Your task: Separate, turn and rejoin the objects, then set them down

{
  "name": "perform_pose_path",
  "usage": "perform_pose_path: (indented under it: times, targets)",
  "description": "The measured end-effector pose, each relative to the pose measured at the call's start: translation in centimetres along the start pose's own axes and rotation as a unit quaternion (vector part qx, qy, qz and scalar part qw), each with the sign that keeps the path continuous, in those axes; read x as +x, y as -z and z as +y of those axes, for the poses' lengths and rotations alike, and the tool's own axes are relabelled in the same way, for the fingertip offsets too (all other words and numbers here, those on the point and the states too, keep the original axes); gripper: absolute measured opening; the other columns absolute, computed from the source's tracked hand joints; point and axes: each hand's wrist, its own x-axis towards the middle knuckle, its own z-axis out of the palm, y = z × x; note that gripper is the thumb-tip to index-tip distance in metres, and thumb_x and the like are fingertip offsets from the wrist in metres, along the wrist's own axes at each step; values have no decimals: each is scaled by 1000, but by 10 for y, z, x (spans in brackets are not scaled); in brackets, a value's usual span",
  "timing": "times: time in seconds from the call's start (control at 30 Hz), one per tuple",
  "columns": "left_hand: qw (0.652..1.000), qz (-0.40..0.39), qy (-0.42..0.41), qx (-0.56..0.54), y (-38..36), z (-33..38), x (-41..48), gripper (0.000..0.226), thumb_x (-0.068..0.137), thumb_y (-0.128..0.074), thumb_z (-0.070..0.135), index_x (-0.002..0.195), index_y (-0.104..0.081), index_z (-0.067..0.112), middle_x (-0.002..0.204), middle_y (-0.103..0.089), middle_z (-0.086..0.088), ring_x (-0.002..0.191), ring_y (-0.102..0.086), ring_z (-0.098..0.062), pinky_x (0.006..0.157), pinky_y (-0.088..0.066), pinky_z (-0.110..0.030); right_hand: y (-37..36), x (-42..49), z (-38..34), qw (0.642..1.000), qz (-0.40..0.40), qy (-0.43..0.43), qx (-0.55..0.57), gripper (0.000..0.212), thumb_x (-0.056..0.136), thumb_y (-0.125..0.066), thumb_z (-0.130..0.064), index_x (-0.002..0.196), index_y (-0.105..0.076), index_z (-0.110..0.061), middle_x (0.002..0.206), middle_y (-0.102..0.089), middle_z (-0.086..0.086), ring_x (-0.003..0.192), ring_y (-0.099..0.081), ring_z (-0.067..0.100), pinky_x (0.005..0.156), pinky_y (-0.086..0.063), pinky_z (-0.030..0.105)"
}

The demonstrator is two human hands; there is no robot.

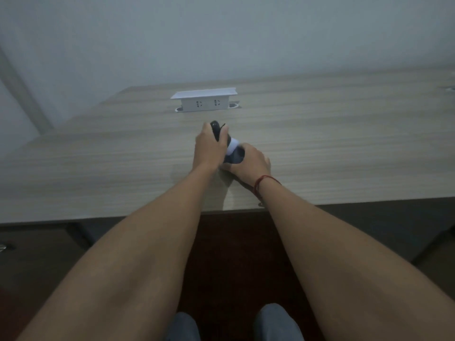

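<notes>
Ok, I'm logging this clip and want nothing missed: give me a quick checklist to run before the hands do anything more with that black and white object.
1. Left hand grips the dark far end of the object: ok.
2. Right hand holds its near end: ok.
3. What the object is: cannot tell.
4. Object apart from the white socket box: ok.
5. Both hands over the desk, inside its front edge: ok.

Wooden desk, pale wall, dim light

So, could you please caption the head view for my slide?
Both hands, left hand and right hand, grip a black-and-white object on a wooden desk.
</notes>
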Motion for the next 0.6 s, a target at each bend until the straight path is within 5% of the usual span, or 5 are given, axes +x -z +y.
perform_pose_path:
  times: [0.1, 0.27, 0.37, 0.6]
  targets:
    - [995, 23, 82, 50, 6, -8, 0, 40, 98, -48, 34, 117, -49, -1, 119, -59, -21, 108, -59, -36, 86, -47, -38, 1, -1, 2, 1000, 7, 7, -4, 55, 68, -78, -47, 114, -58, -24, 112, -65, -2, 106, -58, 20, 103, -43, 44]
    - [999, -2, 16, -32, 17, -3, 7, 35, 97, -51, 34, 110, -52, 2, 103, -58, -10, 94, -58, -23, 82, -49, -33, 2, -1, 1, 1000, 2, 4, -11, 57, 68, -78, -48, 116, -56, -27, 113, -65, -3, 108, -57, 20, 104, -42, 45]
    - [997, -11, 64, 38, 15, -21, 0, 39, 98, -49, 34, 118, -50, 1, 115, -60, -18, 105, -60, -32, 87, -50, -36, 1, -4, 1, 1000, 5, -3, -5, 61, 69, -77, -50, 120, -56, -24, 117, -64, -1, 110, -58, 21, 104, -43, 45]
    - [996, 25, 85, 11, 28, -21, -3, 43, 99, -46, 37, 118, -48, -2, 118, -58, -19, 106, -58, -32, 78, -42, -31, 9, -8, -7, 997, 37, -29, 59, 42, 93, -47, -38, 128, -59, -17, 129, -63, 7, 121, -54, 29, 106, -41, 42]
